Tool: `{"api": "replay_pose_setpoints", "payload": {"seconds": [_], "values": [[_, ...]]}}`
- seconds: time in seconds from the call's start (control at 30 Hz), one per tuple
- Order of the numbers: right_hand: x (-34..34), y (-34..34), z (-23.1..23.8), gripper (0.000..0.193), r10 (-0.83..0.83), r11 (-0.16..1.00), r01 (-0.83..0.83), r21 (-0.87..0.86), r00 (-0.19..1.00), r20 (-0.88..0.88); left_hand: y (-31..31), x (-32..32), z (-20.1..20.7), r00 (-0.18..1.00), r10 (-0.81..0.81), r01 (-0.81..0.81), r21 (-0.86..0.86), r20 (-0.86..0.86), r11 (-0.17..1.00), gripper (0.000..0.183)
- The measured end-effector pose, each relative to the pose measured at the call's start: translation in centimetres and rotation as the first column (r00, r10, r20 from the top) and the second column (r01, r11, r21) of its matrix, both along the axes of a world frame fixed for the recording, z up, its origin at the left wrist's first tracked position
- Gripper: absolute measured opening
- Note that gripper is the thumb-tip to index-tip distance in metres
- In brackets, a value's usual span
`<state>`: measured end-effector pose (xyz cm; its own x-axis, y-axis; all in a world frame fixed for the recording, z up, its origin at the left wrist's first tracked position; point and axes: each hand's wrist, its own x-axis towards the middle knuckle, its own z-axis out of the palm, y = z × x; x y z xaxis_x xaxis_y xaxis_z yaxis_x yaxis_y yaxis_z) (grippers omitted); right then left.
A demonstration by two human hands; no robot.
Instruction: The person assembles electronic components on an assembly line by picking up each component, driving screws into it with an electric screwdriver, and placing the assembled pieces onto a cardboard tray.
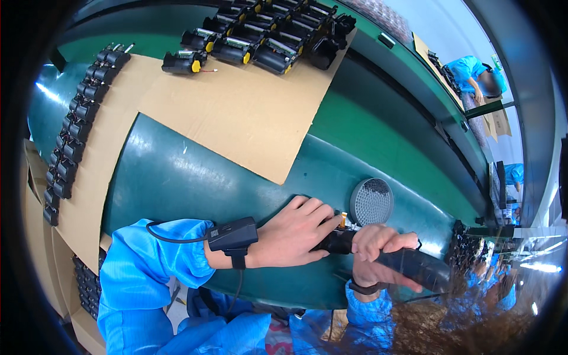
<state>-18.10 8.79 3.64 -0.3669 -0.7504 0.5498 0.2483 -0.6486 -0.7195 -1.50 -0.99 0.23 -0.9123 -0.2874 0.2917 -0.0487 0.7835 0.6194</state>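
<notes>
My left hand (299, 231) bends its fingers over a small black housing (337, 241) at the table's front, thumb along its near side. A gold-coloured bit (344, 219) shows by its far edge. From the right, my right hand (378, 251) closes round a thick dark cylindrical tool (419, 269), its fist against the housing. The fingers hide where tool and housing meet. Just beyond my hands stands a round grey dish (371, 202) with a gridded bottom, small dark pieces gathered at its far side.
Several black housings with yellow ends (260, 53) stand on a cardboard sheet (231, 112) at the back. A long row of black parts (83, 121) lines the left. My left wrist bears a black box (234, 235) with a cable. Another person in blue (470, 74) works at far right.
</notes>
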Motion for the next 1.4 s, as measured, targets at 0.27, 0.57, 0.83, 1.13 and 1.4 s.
{"api": "replay_pose_setpoints", "payload": {"seconds": [0.27,0.57,0.83,1.13,1.4], "values": [[-0.8,0.3,1.4,0.089,-0.125,0.992,0.123,0.042,0.990,0.063,0.1,-0.2,0.6,0.998,-0.007,0.006,0.029,0.060,1.000,0.068],[-8.2,4.4,1.6,0.081,-0.341,0.930,0.364,-0.041,0.900,0.270,-1.1,1.8,4.3,0.992,0.046,-0.024,0.186,-0.118,0.982,0.062],[-6.4,5.5,1.6,0.079,-0.302,0.953,0.300,0.043,0.932,0.203,-2.3,10.0,9.9,0.879,0.395,-0.263,-0.421,0.268,0.868,0.055],[-6.9,6.0,-1.0,0.071,-0.127,0.987,0.149,-0.068,0.959,0.252,0.8,13.7,4.0,0.939,0.250,-0.185,-0.264,0.237,0.947,0.069],[-8.4,7.7,-0.7,0.082,-0.235,0.972,0.231,0.045,0.953,0.192,3.7,32.3,7.4,0.347,0.937,-0.937,0.031,-0.047,0.349,0.099]]}}
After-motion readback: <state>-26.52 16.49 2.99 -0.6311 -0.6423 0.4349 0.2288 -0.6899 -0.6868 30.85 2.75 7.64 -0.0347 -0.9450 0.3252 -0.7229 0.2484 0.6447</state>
